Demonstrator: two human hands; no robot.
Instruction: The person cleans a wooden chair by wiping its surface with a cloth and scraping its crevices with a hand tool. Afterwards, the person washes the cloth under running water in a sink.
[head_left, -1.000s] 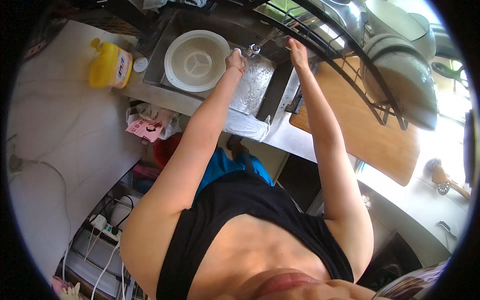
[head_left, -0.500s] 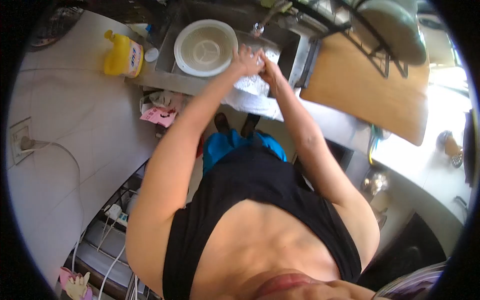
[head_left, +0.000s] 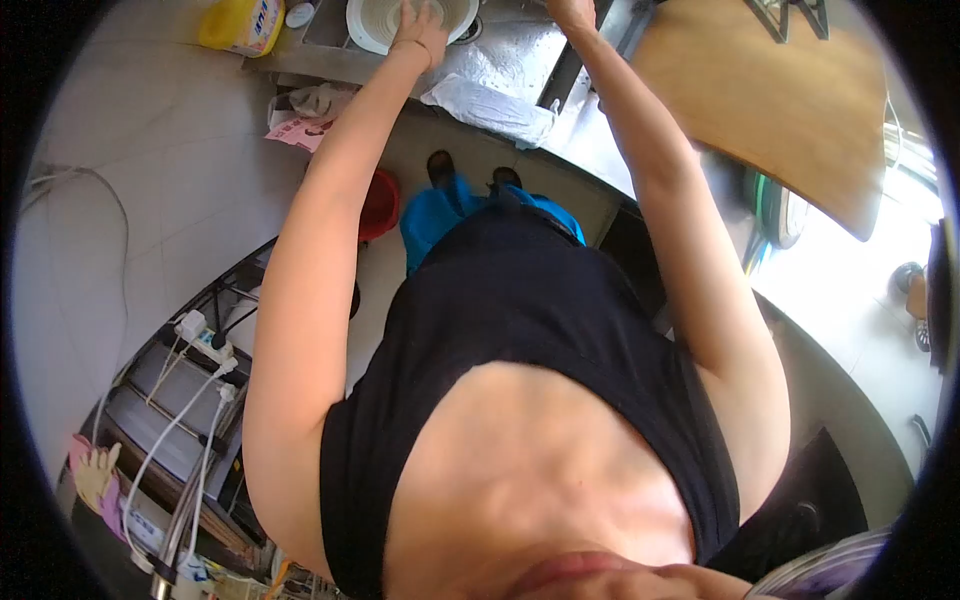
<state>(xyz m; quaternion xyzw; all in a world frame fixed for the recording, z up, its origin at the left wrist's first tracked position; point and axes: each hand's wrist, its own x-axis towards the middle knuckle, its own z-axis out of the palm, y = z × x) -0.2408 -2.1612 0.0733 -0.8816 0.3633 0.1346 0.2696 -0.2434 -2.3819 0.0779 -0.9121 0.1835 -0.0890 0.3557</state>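
Note:
At the top of the view, my left hand is over the right side of a white colander in the metal sink. Its fingers are stretched out and apart across the colander; whether they touch the inside I cannot tell. My right hand is higher up at the sink's right side, cut off by the upper edge of the picture, so its fingers are hidden. A crumpled clear plastic bag lies along the sink's front edge, between my two forearms.
A yellow jug and a white cap stand left of the sink. Right of it lies a wooden board beneath a dark rack. A red bucket is on the floor; a power strip with cables sits lower left.
My hands, together under the tap before, have parted: the left went left to the colander, the right up and right. The view has tipped down, taking the tap out of sight.

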